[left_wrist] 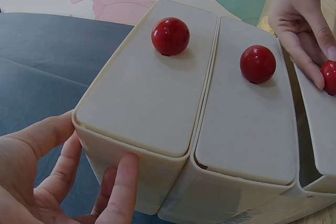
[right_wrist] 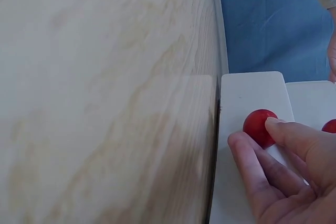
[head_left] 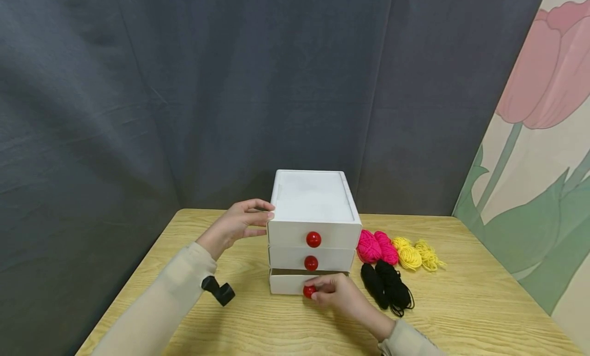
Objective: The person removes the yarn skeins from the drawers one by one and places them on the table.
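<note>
A small white drawer cabinet (head_left: 313, 197) with three stacked drawers stands on the table, a round red knob on each front. The bottom drawer (head_left: 285, 285) is pulled out a little, with a dark gap above its front. My right hand (head_left: 343, 295) pinches that drawer's red knob (right_wrist: 258, 128) between thumb and fingers. At the cabinet's upper left corner, my left hand (head_left: 236, 224) rests its fingers and thumb against the side wall, as the left wrist view shows up close. The top drawer (left_wrist: 147, 87) and the middle drawer (left_wrist: 244, 129) sit closed.
Right of the cabinet lie bundles of yarn: pink yarn (head_left: 370, 247), yellow yarn (head_left: 409, 256) and, nearer, black yarn (head_left: 392, 287). The wooden table (head_left: 479, 294) ends at a dark curtain (head_left: 276, 89) behind and a flower-painted wall (head_left: 525, 202) on the right.
</note>
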`<state>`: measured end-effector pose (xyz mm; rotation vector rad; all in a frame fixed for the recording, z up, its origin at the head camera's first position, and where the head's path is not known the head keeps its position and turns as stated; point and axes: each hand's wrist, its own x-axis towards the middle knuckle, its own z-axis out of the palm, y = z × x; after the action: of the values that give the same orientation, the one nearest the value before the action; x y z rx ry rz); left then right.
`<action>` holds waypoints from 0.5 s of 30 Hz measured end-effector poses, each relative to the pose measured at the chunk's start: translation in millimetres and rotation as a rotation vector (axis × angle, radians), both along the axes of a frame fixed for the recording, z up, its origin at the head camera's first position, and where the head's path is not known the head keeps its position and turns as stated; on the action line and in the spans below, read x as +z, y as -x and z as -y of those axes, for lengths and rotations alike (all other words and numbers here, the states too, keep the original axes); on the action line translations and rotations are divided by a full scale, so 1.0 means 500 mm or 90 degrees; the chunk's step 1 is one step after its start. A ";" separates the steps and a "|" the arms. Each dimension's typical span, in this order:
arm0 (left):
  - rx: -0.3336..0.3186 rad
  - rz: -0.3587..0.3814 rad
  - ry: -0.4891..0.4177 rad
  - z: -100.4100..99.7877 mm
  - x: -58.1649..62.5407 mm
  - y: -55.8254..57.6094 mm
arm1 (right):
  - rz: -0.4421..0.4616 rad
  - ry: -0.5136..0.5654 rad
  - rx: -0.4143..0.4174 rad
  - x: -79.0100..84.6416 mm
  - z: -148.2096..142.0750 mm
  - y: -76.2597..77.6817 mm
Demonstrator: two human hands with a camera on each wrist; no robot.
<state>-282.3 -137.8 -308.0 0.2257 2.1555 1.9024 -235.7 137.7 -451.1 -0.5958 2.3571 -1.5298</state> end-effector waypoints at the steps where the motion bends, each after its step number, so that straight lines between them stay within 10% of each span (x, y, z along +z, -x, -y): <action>1: 0.000 0.000 -0.001 0.000 0.000 0.000 | -0.001 -0.001 -0.001 -0.001 0.000 0.002; 15: -0.007 -0.003 -0.010 0.001 -0.002 0.000 | -0.037 0.030 0.001 -0.008 -0.001 0.020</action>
<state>-282.5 -138.1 -308.8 0.2448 2.1375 1.9155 -245.9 138.2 -455.3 -0.6606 2.3680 -1.5914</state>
